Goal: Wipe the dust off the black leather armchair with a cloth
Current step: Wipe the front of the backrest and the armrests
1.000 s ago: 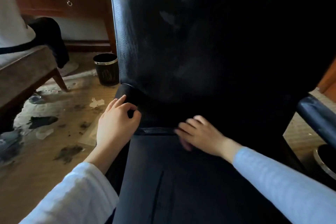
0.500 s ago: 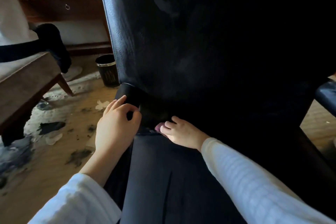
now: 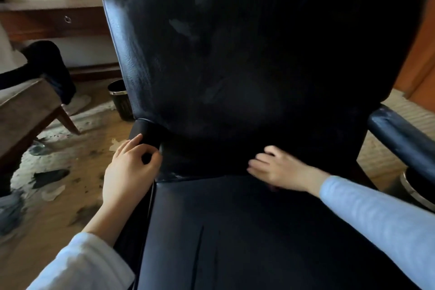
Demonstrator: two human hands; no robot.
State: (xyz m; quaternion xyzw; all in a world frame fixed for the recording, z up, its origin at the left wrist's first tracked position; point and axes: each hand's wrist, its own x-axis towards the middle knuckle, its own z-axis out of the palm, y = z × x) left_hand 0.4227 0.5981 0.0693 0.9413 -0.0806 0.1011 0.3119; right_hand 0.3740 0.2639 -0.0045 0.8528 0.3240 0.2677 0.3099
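The black leather armchair [image 3: 235, 66] fills the view, with dull dusty smears on its backrest. My left hand [image 3: 131, 167] grips the rounded end of the chair's left armrest [image 3: 147, 133], thumb and fingers curled round it. My right hand [image 3: 280, 169], blurred by motion, lies on the crease where the seat [image 3: 235, 231] meets the backrest, fingers stretched out toward the left. The cloth [image 3: 273, 188] is almost wholly hidden under that palm; only a dark reddish sliver shows at its lower edge.
The right armrest [image 3: 397, 134] juts out at the right, above a round metal-rimmed bin [image 3: 414, 190]. A black waste bin [image 3: 120, 99] stands on the stained, littered floor at the left. Further left is a wooden seat [image 3: 26, 110] with a seated person's leg [image 3: 47, 63], and a desk [image 3: 58, 21] behind.
My right hand swept left along the seat crease to beside my left hand, then back right to the middle. My left hand stayed on the armrest. The view has tilted up.
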